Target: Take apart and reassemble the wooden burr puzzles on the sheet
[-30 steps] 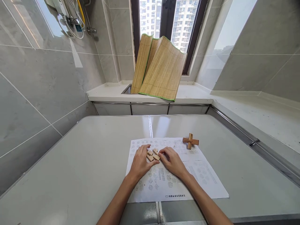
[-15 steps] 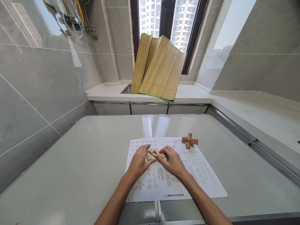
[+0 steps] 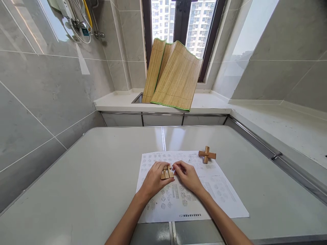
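My left hand (image 3: 156,177) is closed around several small notched wooden puzzle pieces (image 3: 167,173). The pieces lie side by side, its thumb at their near edge and its fingers at the far edge. Just to their right is my right hand (image 3: 187,175), its fingers curled and the tips drawn together. Whether anything sits between those tips is too small to make out. Under both hands spreads a white sheet (image 3: 196,207) printed with small diagrams. At the sheet's far right corner stands a cross-shaped wooden puzzle (image 3: 207,154), darker brown, apart from both hands.
The sheet lies on a pale glossy table (image 3: 76,183) with a seam down its middle. Beyond it, a folded bamboo mat (image 3: 176,78) leans against the window on a white ledge (image 3: 117,104). Tiled walls flank both sides; pipes and hoses (image 3: 81,25) hang at upper left.
The wooden pieces, at an angle between both hands before, now sit lined up in my left hand. My right hand's fingers have come off them and drawn together beside them.
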Action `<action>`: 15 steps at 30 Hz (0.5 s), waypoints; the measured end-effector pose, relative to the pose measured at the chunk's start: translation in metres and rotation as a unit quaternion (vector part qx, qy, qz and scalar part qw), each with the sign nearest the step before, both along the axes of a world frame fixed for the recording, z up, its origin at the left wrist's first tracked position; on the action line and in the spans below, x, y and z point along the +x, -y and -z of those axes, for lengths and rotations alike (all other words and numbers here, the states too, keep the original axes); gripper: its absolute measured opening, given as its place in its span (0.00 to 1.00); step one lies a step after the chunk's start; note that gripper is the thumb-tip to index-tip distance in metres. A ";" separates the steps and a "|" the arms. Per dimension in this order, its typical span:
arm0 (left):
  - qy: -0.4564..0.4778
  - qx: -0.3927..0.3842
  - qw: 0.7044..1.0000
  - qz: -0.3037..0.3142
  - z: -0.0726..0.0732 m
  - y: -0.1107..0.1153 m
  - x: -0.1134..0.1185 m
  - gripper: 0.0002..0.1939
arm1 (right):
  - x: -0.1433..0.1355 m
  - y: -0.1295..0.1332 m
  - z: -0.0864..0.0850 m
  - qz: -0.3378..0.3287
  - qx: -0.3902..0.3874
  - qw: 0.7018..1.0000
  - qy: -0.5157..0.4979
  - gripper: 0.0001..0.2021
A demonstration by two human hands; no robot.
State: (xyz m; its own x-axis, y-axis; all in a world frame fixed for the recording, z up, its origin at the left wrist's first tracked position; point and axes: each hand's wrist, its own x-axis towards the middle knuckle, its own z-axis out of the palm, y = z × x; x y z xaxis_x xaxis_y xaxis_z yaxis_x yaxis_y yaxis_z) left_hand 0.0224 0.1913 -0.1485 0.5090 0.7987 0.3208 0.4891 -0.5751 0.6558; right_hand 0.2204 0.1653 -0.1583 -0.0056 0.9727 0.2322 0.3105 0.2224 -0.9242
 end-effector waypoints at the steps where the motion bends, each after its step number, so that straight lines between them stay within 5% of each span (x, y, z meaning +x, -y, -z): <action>1: 0.003 0.003 1.000 -0.006 0.000 -0.002 -0.001 0.25 | 0.001 -0.001 0.000 0.012 -0.007 1.000 -0.011 0.17; 9: 0.016 0.015 0.986 -0.163 -0.001 -0.041 -0.025 0.22 | 0.008 -0.006 0.003 0.055 -0.020 0.998 -0.024 0.21; 15: -0.001 0.033 0.980 -0.194 0.005 -0.072 -0.047 0.23 | 0.011 -0.012 0.010 0.061 -0.028 0.995 -0.076 0.22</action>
